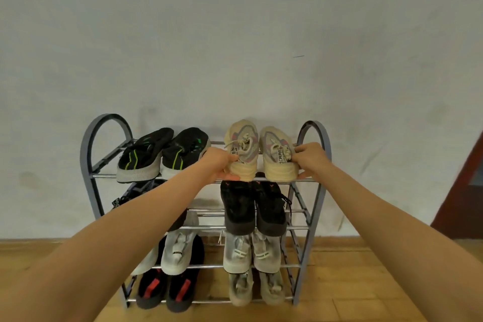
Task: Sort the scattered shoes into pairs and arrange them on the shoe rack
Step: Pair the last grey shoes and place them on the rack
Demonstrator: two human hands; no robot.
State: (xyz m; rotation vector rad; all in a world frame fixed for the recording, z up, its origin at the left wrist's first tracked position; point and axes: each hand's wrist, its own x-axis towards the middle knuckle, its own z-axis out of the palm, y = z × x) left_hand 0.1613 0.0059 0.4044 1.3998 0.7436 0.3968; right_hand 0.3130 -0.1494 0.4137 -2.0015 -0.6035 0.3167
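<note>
A grey metal shoe rack with four tiers stands against the wall. On the right of its top tier sits a pair of cream sneakers with pink and grey panels. My left hand grips the heel of the left cream sneaker. My right hand grips the heel of the right cream sneaker. Both shoes rest on the top bars, toes toward the wall. A pair of black sneakers with green stripes occupies the top tier's left side.
Lower tiers hold black shoes, pale grey sneakers, black shoes with red patches and beige shoes. My left forearm hides part of the left side. Wooden floor lies below; a dark red door edge stands at right.
</note>
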